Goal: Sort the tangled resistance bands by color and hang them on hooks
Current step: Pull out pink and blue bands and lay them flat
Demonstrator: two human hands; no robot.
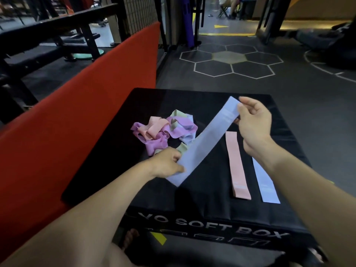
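A light blue resistance band (204,143) is stretched flat and diagonal above the black soft box (210,201). My left hand (167,162) pinches its near lower end, and my right hand (254,120) pinches its far upper end. A tangled pile of bands (163,130) in purple, peach, pale green and light blue lies on the box just beyond my left hand. To the right, a pink band (237,166) lies flat and straight on the box. Beside it lies another light blue band (266,185), partly hidden under my right forearm. No hooks are in view.
A red padded barrier (77,105) runs along the left of the box. Black gym racks (57,35) stand behind it. Dark floor with hexagon markings (231,62) stretches beyond the box. A seated person's legs (231,6) show far back.
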